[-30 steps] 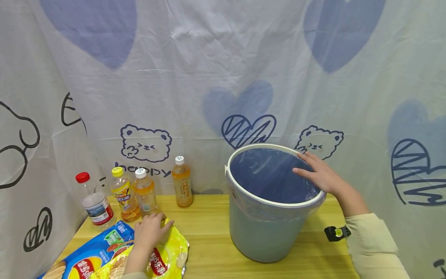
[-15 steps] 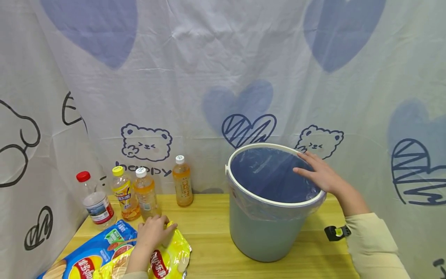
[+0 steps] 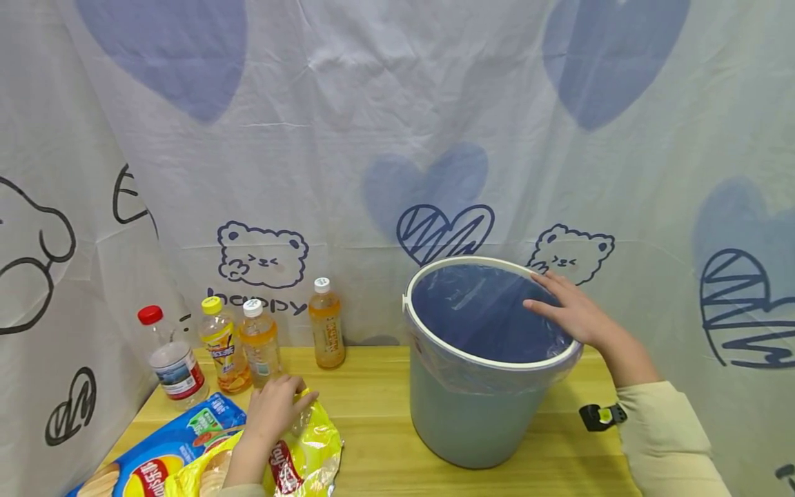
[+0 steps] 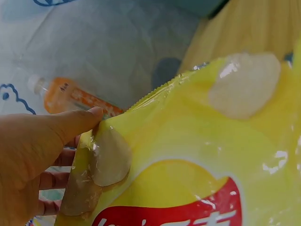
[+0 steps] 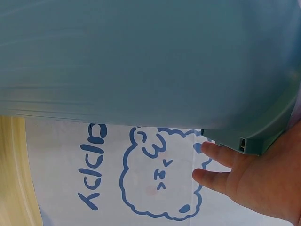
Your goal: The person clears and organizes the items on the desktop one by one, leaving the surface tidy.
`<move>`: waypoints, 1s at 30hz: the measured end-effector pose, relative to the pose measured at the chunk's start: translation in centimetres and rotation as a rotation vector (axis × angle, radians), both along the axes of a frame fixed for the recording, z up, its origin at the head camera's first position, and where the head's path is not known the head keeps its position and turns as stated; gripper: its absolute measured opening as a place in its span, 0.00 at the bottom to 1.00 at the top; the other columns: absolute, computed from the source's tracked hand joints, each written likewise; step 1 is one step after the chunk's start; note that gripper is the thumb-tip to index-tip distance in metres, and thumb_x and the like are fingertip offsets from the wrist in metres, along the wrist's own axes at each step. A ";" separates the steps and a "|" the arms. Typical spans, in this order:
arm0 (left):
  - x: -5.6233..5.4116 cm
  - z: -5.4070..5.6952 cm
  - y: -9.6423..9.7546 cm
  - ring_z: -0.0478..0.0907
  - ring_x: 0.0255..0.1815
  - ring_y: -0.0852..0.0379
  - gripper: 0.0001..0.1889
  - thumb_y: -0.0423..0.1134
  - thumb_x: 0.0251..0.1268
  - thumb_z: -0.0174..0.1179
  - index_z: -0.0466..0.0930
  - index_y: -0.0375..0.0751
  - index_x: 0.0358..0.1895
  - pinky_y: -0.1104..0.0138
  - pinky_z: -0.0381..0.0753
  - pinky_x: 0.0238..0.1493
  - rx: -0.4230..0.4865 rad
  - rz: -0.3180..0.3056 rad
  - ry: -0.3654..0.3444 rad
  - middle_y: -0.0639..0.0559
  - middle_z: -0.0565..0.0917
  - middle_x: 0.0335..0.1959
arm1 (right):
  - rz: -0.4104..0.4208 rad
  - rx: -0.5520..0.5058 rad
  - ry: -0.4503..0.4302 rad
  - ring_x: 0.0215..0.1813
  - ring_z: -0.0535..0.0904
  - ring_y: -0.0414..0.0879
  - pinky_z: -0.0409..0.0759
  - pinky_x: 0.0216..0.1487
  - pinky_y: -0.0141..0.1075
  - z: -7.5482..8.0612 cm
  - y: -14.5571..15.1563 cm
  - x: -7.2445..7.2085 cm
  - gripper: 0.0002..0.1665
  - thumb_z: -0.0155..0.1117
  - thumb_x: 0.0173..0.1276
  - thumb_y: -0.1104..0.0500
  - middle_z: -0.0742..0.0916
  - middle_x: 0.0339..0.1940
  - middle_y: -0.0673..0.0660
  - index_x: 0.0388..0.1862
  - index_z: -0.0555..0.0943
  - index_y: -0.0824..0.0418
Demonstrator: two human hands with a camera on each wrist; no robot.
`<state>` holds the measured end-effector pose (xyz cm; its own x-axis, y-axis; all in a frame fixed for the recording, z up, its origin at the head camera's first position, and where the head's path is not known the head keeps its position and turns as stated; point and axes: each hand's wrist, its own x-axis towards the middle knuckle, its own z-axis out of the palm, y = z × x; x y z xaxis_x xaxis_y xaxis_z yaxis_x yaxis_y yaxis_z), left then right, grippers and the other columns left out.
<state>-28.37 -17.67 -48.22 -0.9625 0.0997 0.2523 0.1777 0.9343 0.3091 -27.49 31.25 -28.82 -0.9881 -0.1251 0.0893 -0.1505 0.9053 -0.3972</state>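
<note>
Our left hand [image 3: 271, 413] pinches one edge of the yellow Lay's chip bag [image 3: 313, 438], thumb above and fingers beneath. Our right hand [image 3: 573, 314] is spread and loose, gripping nothing, resting at about three o'clock on the white rim [image 3: 528, 364] of the blue-grey bin [image 3: 468, 417]. The yellow bag is outside the bin, at nine o'clock from it; whether it is off the desk [image 3: 373, 421] we cannot tell.

We judge the work to be early: the hold on this bag is done, and the rest is untouched. From our left hand, the blue Lay's chip bag [image 3: 145, 445] lies at eight o'clock, the red-capped bottle [image 3: 177, 369] stands at ten, the yellow-capped bottle [image 3: 225, 352] at eleven, one white-capped bottle [image 3: 261, 345] at twelve and another white-capped bottle [image 3: 326, 328] at one. Inside the bin we see only the clear liner [image 3: 462, 297]; its bottom is hidden.
</note>
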 end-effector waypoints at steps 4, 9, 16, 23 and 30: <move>0.3 1.3 0.6 0.81 0.41 0.46 0.14 0.53 0.61 0.64 0.82 0.46 0.34 0.45 0.74 0.44 0.013 -0.010 0.077 0.49 0.84 0.35 | -0.001 -0.004 0.001 0.77 0.45 0.74 0.48 0.67 0.73 0.1 0.0 0.0 0.47 0.47 0.71 0.34 0.50 0.79 0.72 0.78 0.53 0.59; 0.5 2.7 1.2 0.80 0.42 0.46 0.14 0.53 0.62 0.64 0.82 0.46 0.35 0.49 0.74 0.45 0.023 -0.014 0.139 0.49 0.86 0.38 | -0.004 -0.003 0.003 0.77 0.44 0.74 0.47 0.69 0.73 -0.1 0.0 0.0 0.47 0.47 0.71 0.34 0.50 0.79 0.72 0.79 0.53 0.59; 0.8 3.9 1.9 0.80 0.42 0.49 0.12 0.52 0.62 0.65 0.81 0.48 0.34 0.53 0.73 0.43 0.044 -0.031 0.240 0.52 0.86 0.36 | 0.003 -0.008 0.008 0.77 0.45 0.74 0.48 0.68 0.73 -0.1 0.0 0.0 0.47 0.48 0.71 0.33 0.51 0.79 0.72 0.78 0.53 0.59; 0.9 5.7 2.1 0.79 0.38 0.50 0.11 0.50 0.60 0.67 0.81 0.47 0.35 0.57 0.72 0.40 0.055 -0.079 0.352 0.51 0.85 0.35 | 0.001 -0.014 0.002 0.77 0.45 0.74 0.48 0.68 0.73 -0.3 0.0 0.0 0.48 0.48 0.71 0.33 0.50 0.79 0.72 0.78 0.53 0.60; 0.7 7.4 2.1 0.78 0.36 0.51 0.11 0.48 0.60 0.68 0.80 0.46 0.33 0.58 0.70 0.39 0.041 -0.121 0.434 0.52 0.84 0.34 | 0.009 -0.011 0.011 0.76 0.45 0.75 0.49 0.67 0.73 -0.2 0.0 -0.1 0.47 0.49 0.71 0.34 0.51 0.78 0.73 0.78 0.53 0.60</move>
<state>-27.63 -15.54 -40.85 -0.7485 0.1870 0.6362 0.4066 0.8873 0.2176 -27.59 31.29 -29.00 -0.9860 -0.1327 0.1015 -0.1628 0.8995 -0.4054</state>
